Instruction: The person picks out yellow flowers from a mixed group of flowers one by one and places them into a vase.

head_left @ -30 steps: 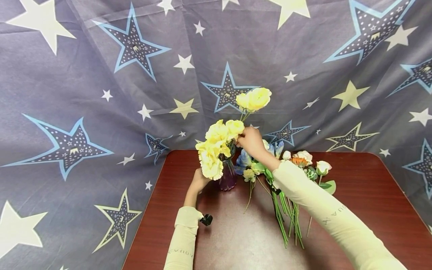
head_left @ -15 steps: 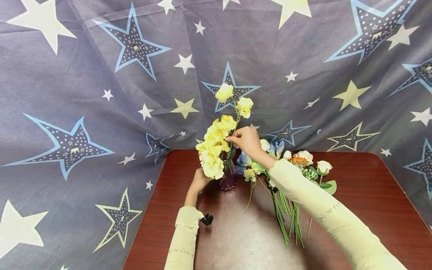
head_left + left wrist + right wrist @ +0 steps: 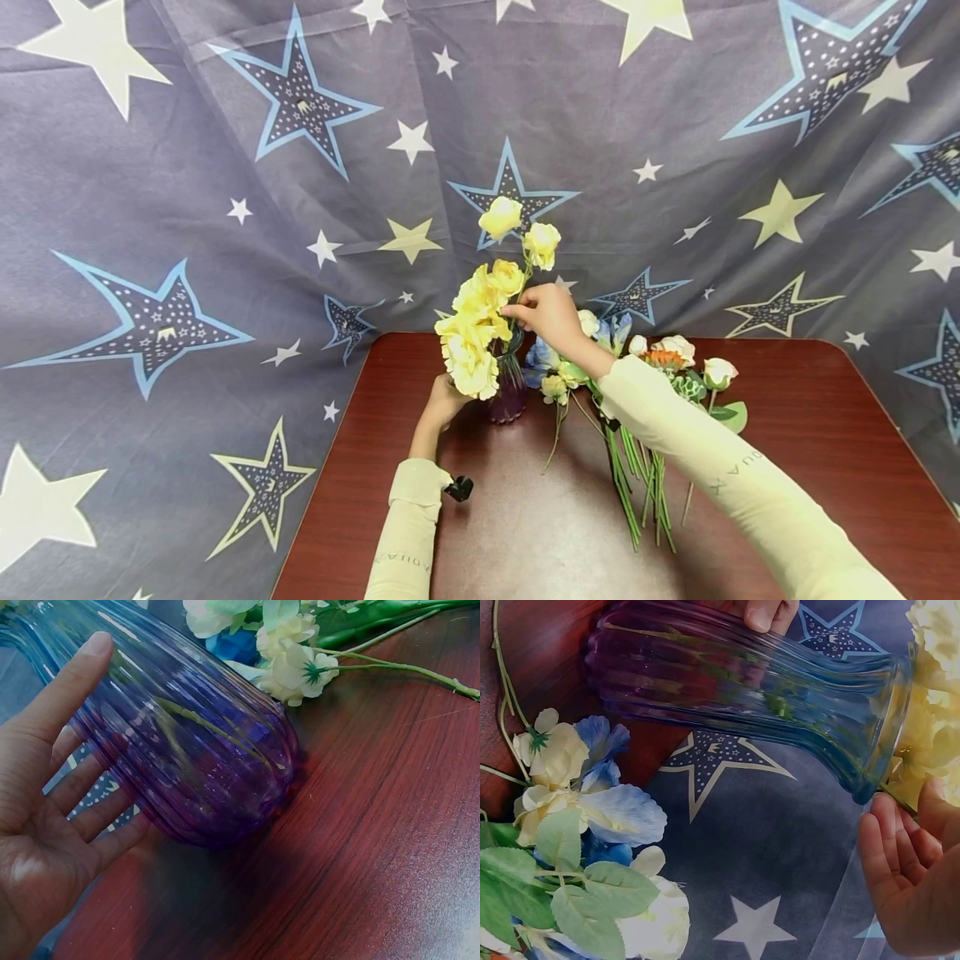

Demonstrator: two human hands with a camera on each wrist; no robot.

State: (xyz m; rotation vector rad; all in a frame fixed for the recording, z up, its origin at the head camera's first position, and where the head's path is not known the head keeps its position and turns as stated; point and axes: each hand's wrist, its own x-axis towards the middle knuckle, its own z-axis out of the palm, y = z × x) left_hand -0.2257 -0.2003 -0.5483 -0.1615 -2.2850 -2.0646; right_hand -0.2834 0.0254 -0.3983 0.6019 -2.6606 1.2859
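A ribbed glass vase [image 3: 507, 398], purple below and blue towards its rim, stands on the table. My left hand [image 3: 447, 400] holds it from the left; in the left wrist view the thumb lies along the near side of the glass and the fingers reach behind. Full yellow flowers [image 3: 471, 354] fill the vase mouth and lean left. At the right of the rim, my right hand [image 3: 553, 317] pinches the stem of a yellow flower [image 3: 542, 246] with two visible blooms standing above the others. A thin stem [image 3: 217, 733] shows inside the glass, reaching near the base.
Right of the vase lie blue and cream flowers [image 3: 622, 814], an orange flower [image 3: 664, 359] and a pale rose [image 3: 718, 372], with green stems [image 3: 630, 492] pointing towards the front. A star-patterned cloth [image 3: 615, 100] hangs behind the dark red table [image 3: 352, 500].
My right hand has moved slightly left, and the yellow flower's blooms have swung left over the vase. Since half a second ago they sit slightly lower. The left hand stays on the vase.
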